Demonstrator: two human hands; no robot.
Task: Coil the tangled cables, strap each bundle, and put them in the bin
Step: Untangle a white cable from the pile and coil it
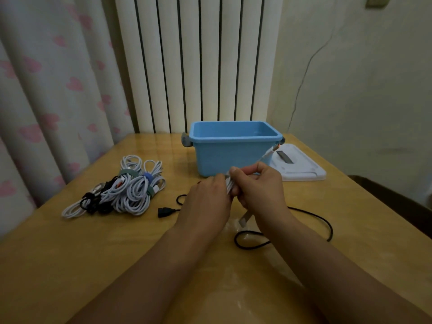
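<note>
My left hand [207,201] and my right hand [261,185] meet above the middle of the table, both closed on a small white cable bundle [230,186]. One plug end [271,153] of that cable sticks up to the right, in front of the blue bin [233,136]. A grey strap [245,219] hangs below my hands. A loose black cable [325,222] snakes across the table under my wrists, its plug [163,211] lying to the left. A pile of coiled white and black cables [126,190] with green and blue straps sits at the left.
A white lid [301,169] lies flat to the right of the bin with a dark flat object on it. The wooden table [93,253] stands against a radiator and a curtain. A dark chair edge [392,195] shows at the right.
</note>
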